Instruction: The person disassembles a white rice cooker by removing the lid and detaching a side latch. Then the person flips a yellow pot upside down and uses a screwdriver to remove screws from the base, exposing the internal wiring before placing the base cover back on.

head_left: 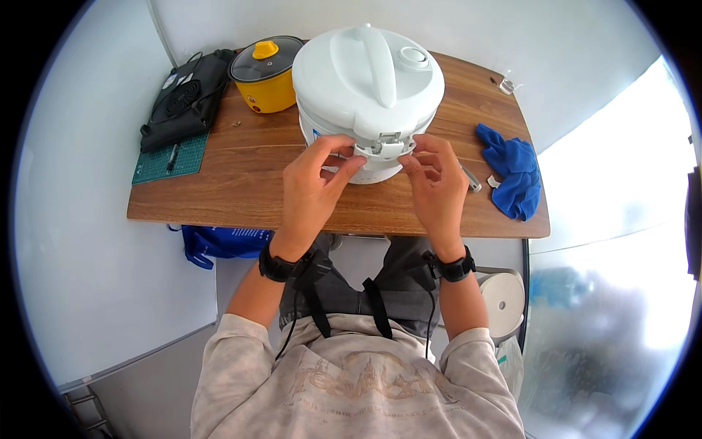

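A large white rice cooker stands on the wooden table in front of me, its rounded lid down. At the near side of its rim is an exposed hinge or latch area. Just below that, a small curved white plastic piece spans between my hands, touching or very close to the cooker's body. My left hand pinches its left end between thumb and fingers. The right end is pinched by my right hand in the same way. Whether the piece is attached to the cooker I cannot tell.
On the wooden table, a yellow electric pot with a glass lid stands left of the cooker. Farther left, a black appliance overlaps a green cutting mat with a pen. A blue cloth lies right.
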Demonstrator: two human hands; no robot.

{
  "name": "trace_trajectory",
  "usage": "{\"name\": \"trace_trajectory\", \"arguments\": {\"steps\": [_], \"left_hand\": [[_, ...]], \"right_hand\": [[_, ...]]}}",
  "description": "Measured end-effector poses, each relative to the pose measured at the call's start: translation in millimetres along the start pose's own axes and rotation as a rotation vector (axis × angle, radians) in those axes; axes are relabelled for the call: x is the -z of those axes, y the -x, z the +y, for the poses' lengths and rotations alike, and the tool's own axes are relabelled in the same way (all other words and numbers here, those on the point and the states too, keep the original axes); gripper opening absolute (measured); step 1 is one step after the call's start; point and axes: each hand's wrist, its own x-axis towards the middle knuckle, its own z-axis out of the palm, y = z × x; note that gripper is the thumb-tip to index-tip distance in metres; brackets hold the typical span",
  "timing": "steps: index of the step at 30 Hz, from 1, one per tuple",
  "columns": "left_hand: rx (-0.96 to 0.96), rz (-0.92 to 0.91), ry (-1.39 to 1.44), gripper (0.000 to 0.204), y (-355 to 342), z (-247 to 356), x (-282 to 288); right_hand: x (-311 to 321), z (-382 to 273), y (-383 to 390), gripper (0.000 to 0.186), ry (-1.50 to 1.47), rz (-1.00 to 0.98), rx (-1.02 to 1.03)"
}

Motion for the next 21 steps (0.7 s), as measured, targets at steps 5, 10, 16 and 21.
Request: {"name": "trace_trajectory", "arguments": {"steps": [5, 10, 16, 21], "left_hand": [[0.015, -0.019, -0.032, 0.031, 1.0, -0.5, -0.1], [0.052, -0.005, -0.027, 0.037, 2.9, -6.2, -3.2], [0.080, -0.009, -0.033, 0.037, 1.7, -1.0, -2.7], [0.067, -0.018, -0.059, 0.036, 1.2, -1.5, -0.9]], "right_hand": [[-1.0, 4.2, 2.6, 0.026, -0.007, -0.012, -0.027], [-0.5, 8.0, 3.3, 0.028, -0.037, -0.018, -0.043], [-0.2, 5.2, 3.3, 0.031, -0.026, -0.033, -0.070], [-1.0, 4.4, 0.7, 0.031, -0.014, -0.050, -0.047]]}}
